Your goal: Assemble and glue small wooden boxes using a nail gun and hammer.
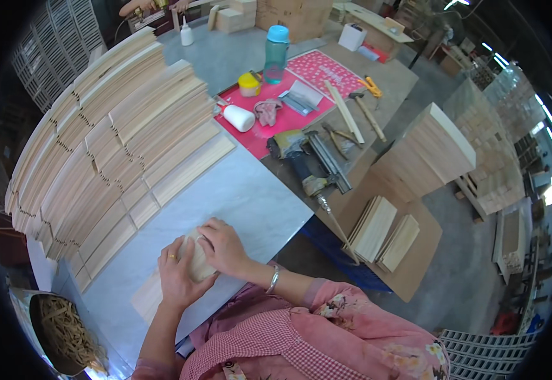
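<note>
While I watch from afar through the head camera, an open silvery bin (25, 311) of tangled tan strips (67, 326) sits leftmost, followed by packed rows of pale wooden slats (114, 149) on the grey, marble-patterned surface (254, 180). Nearer me, a flat pale wooden board (146, 297) shows beside the wrist of the left hand (179, 275), whose fingers are curled against the left side of a small pale wooden piece (201, 265). That piece sits between both hands near the surface's front edge; whether it rests on the board I cannot tell. The right hand (225, 247) bends over its far right side, fingers pressed in. I judge it light, stiff and dry, with enough grain to resist slipping, though its edges could chip or splinter; I'd take hold by opposite sides, using flat fingers, and avoid squeezing one corner. Further right lie a black-and-metal nail gun (300, 163) and short stacked pale boards (377, 228).
</note>
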The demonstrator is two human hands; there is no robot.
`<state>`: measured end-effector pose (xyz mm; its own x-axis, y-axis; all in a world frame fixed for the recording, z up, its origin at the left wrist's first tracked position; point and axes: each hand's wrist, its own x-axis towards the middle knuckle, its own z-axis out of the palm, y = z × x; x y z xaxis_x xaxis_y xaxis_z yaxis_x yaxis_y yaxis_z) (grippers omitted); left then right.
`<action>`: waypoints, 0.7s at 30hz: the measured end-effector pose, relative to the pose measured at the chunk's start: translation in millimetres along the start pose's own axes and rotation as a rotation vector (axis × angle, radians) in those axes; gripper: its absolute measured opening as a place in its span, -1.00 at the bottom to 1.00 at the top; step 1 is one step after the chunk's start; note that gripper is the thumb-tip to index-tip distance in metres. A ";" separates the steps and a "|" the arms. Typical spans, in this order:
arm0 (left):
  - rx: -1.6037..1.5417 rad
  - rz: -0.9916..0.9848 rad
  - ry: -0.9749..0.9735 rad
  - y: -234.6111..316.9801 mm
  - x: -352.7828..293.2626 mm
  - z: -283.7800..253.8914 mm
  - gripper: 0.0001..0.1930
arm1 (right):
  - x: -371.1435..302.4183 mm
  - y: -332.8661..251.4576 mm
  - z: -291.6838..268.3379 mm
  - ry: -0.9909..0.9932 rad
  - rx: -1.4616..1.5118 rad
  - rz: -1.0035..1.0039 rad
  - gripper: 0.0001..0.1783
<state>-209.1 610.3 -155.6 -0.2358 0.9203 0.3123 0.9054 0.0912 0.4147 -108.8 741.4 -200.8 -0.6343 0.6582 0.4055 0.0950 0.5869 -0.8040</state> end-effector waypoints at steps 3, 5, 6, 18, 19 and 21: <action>0.016 -0.008 -0.005 -1.0 -1.5 0.3 -0.15 | -3.6 0.2 -3.1 0.007 -0.037 -0.006 -0.77; 0.015 -0.011 0.007 -5.3 -2.7 2.9 -0.14 | -3.4 1.3 -5.7 -0.019 0.003 0.005 -0.74; 0.015 -0.015 0.013 -5.9 -3.6 5.0 -0.13 | -3.2 4.0 -7.8 -0.035 0.023 0.011 -0.72; 0.011 -0.077 -0.013 -7.3 -7.9 0.5 -0.12 | 57.0 125.9 -206.9 -0.150 -0.864 0.477 -0.40; 0.023 -0.062 -0.006 -8.3 -8.0 0.3 -0.12 | 65.2 125.9 -204.1 -0.145 -0.870 0.496 -0.40; 0.043 -0.046 -0.003 -10.0 -13.4 1.9 -0.11 | 75.3 127.1 -192.6 -0.155 -0.884 0.539 -0.41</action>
<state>-214.3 597.8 -165.6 -0.2771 0.9156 0.2914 0.9079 0.1503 0.3913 3.3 956.4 -188.7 -0.4267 0.9041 -0.0220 0.8819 0.4106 -0.2316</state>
